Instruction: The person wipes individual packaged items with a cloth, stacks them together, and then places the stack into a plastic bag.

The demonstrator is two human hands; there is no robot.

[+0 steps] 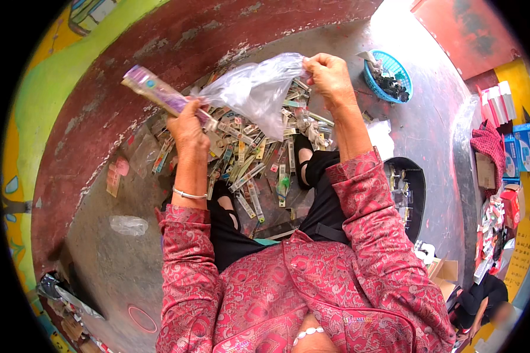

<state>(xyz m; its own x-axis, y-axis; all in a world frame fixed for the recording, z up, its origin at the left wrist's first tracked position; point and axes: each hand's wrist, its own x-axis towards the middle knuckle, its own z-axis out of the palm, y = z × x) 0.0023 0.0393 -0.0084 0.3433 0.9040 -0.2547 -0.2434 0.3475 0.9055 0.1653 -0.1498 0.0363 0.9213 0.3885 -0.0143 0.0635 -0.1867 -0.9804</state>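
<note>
My left hand is closed round a long narrow purple-and-beige package, which points up and to the left. A clear plastic bag stretches between my two hands. My right hand pinches its upper right end, and its other end meets my left hand at the package; whether those fingers grip it too, I cannot tell. Below the bag, on the floor between and beyond my feet, spreads a heap of long thin packages in mixed colours.
A blue basket of dark pieces stands at the upper right. Beside my right knee is a black tub with small items. A crumpled clear bag lies at the left. Boxes line the right wall; another person crouches lower right.
</note>
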